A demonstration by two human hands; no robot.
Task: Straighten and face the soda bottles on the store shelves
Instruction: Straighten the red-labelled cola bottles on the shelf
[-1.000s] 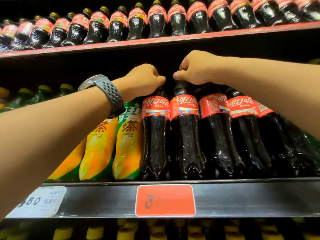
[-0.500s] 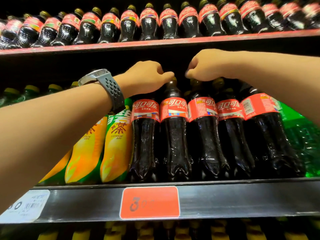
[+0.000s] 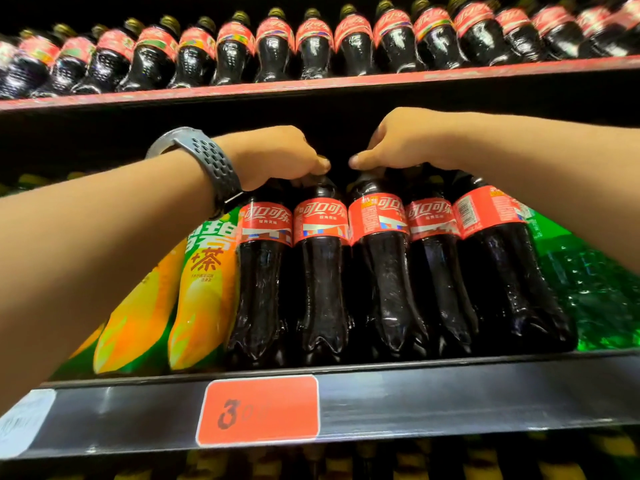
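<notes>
Several dark cola bottles with red labels stand in a row on the middle shelf (image 3: 450, 393). My left hand (image 3: 277, 154), a grey watch on its wrist, grips the cap of the second cola bottle (image 3: 320, 271) from the left. My right hand (image 3: 401, 143) grips the cap of the third cola bottle (image 3: 384, 271). Both caps are hidden under my curled fingers. The far right cola bottle (image 3: 491, 265) shows its barcode side to the front. The leftmost cola bottle (image 3: 263, 271) and the fourth (image 3: 433, 265) show their logos.
Yellow-orange tea bottles (image 3: 204, 292) stand left of the colas, green bottles (image 3: 595, 289) to the right. A long row of cola bottles (image 3: 311, 46) fills the red-edged shelf above. An orange price tag (image 3: 258, 410) sits on the shelf rail. More yellow-capped bottles show dimly below.
The view has shifted right along the shelf. My left hand moved from the first cola bottle's cap to the second's, my right hand stays on the cap beside it.
</notes>
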